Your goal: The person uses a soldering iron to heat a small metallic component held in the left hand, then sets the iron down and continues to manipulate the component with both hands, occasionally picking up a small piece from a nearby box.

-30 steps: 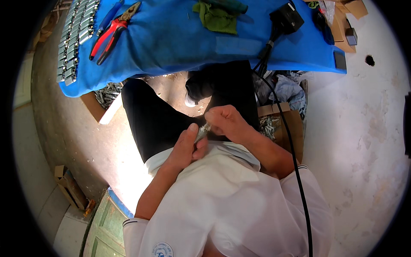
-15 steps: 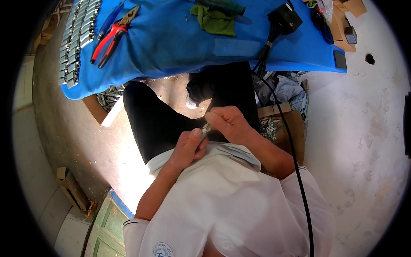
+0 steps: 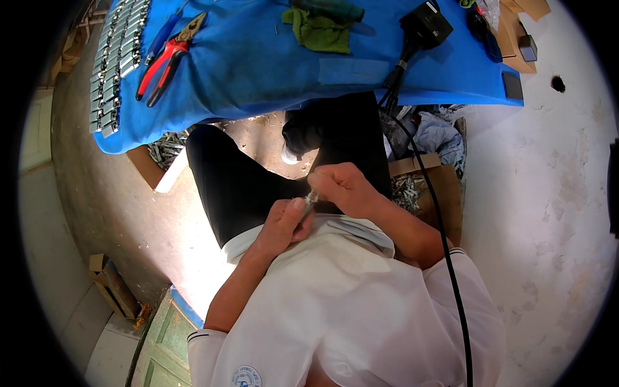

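Over my lap, my left hand (image 3: 282,226) is closed around a small silver-grey metal part (image 3: 311,198), with the thumb along its side. The part looks like the metal pieces (image 3: 132,45) lined up on the table, though it is too small to tell its exact kind. My right hand (image 3: 343,187) is closed, its fingertips pinched at the part's upper end. Whatever else those fingertips may hold is hidden behind them.
On the blue-covered table (image 3: 258,77) lie red-handled pliers (image 3: 169,61), a blue-handled screwdriver (image 3: 164,35), a green cloth (image 3: 319,32) and a black adapter (image 3: 425,26). A black cable (image 3: 433,193) hangs past my right arm. Boxes of metal pieces (image 3: 166,151) stand beneath.
Both hands keep nearly the same places, and the metal part stays between them. The view has shifted very slightly.
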The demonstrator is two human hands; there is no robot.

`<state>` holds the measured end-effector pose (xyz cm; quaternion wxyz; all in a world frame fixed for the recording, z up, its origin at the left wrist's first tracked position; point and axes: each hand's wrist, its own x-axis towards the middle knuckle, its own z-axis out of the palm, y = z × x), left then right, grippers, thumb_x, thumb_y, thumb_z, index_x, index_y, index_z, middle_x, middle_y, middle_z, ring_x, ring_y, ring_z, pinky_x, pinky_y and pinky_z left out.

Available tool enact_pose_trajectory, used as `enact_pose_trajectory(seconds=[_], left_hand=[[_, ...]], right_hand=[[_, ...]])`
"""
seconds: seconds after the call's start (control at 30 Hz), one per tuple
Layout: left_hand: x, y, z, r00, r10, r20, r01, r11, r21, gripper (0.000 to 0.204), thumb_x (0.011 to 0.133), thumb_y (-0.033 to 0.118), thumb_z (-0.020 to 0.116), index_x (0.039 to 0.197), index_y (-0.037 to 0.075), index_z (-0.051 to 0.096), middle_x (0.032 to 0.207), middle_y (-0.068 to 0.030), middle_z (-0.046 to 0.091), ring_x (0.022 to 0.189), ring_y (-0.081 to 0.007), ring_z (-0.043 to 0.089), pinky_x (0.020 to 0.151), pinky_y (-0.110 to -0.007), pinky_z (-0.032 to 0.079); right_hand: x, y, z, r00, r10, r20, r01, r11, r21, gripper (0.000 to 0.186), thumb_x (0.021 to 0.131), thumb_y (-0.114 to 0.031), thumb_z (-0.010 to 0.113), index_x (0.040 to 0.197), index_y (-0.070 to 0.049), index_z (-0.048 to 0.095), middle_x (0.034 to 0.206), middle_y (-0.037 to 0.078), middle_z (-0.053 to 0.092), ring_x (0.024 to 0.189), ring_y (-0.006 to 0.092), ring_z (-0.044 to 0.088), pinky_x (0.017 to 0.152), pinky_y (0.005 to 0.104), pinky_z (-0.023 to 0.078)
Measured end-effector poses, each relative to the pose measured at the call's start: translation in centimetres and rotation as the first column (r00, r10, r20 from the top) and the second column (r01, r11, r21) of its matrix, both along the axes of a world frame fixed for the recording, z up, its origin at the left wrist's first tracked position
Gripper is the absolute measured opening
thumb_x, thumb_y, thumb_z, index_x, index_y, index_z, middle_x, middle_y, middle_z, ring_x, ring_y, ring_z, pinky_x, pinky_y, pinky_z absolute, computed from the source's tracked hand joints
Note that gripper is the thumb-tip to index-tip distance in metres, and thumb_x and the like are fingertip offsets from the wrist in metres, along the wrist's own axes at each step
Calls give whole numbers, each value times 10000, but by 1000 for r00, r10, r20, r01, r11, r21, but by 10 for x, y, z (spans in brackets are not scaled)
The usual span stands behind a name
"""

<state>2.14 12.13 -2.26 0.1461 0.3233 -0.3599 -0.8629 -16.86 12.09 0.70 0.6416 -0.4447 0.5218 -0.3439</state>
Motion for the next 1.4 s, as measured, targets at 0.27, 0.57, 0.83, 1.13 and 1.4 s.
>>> enact_pose_trajectory(seconds=[0.27,0.57,0.83,1.13,1.4], left_hand=[[-2,-1,4,999,-14,-30,13,999,-33,525,950,502,431,672,57,466,534,29,377,457,-52,289,418,-228,211],[-15,1,16,972,-130,193,166,969,-185,296,846,194,677,651,67,494,625,59,455,587,-41,393,526,-223,317],[-15,-3,22,989,-67,132,93,975,-202,297,907,244,604,701,40,538,623,64,459,594,-32,382,517,-228,324],[-20,6,21,950,-95,297,181,944,-276,286,925,245,539,800,-10,572,631,-42,534,587,-117,460,566,-284,401],[-23,5,16,924,-44,380,176,932,-318,283,906,247,547,867,-30,597,649,-143,571,589,-202,547,597,-327,443]], right_hand=[[-2,6,-4,1000,1,-13,-1,1000,9,370,941,-259,554,665,-16,520,604,-1,450,584,71,400,540,252,363],[-4,7,2,975,58,-213,-87,988,-129,263,873,-181,628,682,-8,573,567,76,520,509,126,465,485,293,386],[-13,-3,7,911,156,-383,-295,894,-337,237,826,-174,667,661,-25,585,585,109,555,513,249,532,491,335,404],[-18,1,-4,978,202,58,-206,975,82,309,916,-241,593,718,-4,593,573,13,519,547,68,460,501,271,375],[-13,10,-4,996,65,-61,-60,995,73,290,919,-245,585,766,-2,624,618,14,559,588,59,479,543,240,404]])
